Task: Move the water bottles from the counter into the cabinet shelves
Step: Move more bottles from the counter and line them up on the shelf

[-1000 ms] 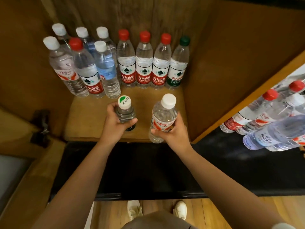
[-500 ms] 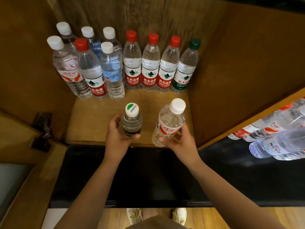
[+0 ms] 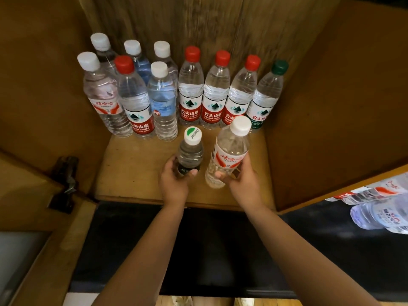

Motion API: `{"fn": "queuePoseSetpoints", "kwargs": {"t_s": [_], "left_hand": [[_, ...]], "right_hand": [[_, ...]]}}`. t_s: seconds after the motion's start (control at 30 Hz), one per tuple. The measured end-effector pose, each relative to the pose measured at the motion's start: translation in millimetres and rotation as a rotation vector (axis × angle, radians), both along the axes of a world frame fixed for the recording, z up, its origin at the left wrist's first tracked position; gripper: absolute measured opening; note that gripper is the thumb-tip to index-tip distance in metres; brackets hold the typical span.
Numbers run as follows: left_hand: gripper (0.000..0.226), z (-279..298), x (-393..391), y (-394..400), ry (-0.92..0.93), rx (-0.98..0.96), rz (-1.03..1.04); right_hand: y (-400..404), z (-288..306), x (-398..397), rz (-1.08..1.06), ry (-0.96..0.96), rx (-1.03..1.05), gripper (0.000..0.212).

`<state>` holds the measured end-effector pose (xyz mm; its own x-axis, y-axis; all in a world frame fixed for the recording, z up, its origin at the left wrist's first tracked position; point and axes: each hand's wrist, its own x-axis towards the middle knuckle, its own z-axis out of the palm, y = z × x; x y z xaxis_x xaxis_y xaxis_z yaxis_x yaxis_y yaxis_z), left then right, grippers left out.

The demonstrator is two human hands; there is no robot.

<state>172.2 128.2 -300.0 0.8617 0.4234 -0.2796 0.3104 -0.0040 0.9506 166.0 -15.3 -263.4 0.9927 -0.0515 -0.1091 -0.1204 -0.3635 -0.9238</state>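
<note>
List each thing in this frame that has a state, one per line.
Left hand: gripping the short bottle.
Right hand: gripping the white-capped bottle.
Short bottle: capped, upright, held.
White-capped bottle: capped, tilted, held.
Shelf bottles: capped, standing upright at the back.
Counter bottles: lying on their sides.
</note>
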Motion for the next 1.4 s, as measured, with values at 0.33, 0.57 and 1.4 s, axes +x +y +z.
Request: {"fn": "queuePoseSetpoints", "kwargs": {"t_s": [0.33,0.57,1.4], "left_hand": [[0.055,4.3,55.8,-5.8,0.058,0.006,0.119],[0.049,6.2,74.1,-6.9,0.089,-0.036,0.226],[0.038,54.2,95.7,6.0,0.328,-1.155,0.414]], "right_hand": [[27.8,4.6,64.3,-0.12,0.05,-0.035,0.069],[34.0,7.8,90.5,-0.159,0.104,-0.096,0.06],[41.1,13.6,118.1,-0.19,0.117,-0.039,0.051]]}}
